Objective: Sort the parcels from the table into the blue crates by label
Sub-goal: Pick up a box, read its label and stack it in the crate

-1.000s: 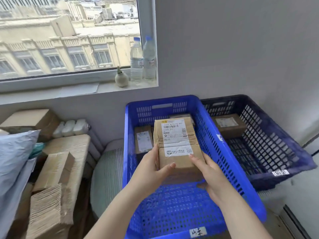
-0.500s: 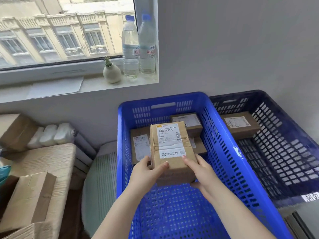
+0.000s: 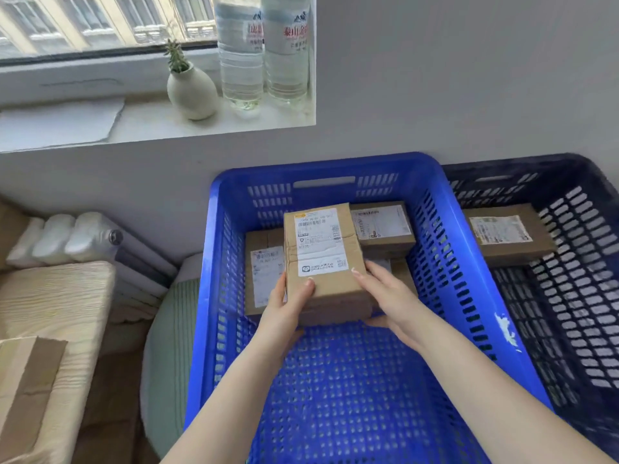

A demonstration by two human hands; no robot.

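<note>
So over the last second the small brown cardboard parcel with the white shipping label [image 3: 321, 252] has dropped from up over the crate to low down inside the bright blue slotted plastic crate [image 3: 469, 262], right at the far end where the others sit. Reads to me like the label's been checked and this one's about to be set down, so the sort for this parcel is nearly done. The left hand [image 3: 284, 309] grips its near left corner, thumb on top, and the right hand [image 3: 385, 296] holds the right side with fingers underneath. Already in that crate: a flat brown labelled parcel on the left [image 3: 264, 276] and another brown labelled one at the back right [image 3: 382, 226]. The darker navy slotted crate beside it [image 3: 586, 296] holds one brown labelled parcel [image 3: 505, 232].
</note>
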